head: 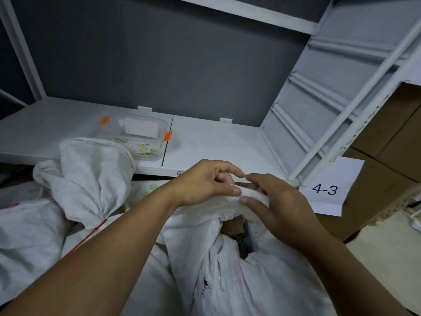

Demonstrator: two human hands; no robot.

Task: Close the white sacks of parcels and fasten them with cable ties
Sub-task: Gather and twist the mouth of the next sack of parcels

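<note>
The open white sack (227, 270) stands low in front, and both hands gather its rim just before the shelf (227, 142) edge. The left hand (211, 183) pinches the bunched fabric between thumb and fingers; the right hand (280, 206) has its fingers curled on the same fold from the other side. I think the mouth needs more gathering, because a gap below shows a brown parcel (233, 226); twisting it into a tight neck comes first. Neither hand holds a tie. A thin black strip (167, 142), maybe a cable tie, lies on the shelf beside a clear box (134, 133). A tied sack (95, 179) with a red tie (98, 226) leans close at the left
</note>
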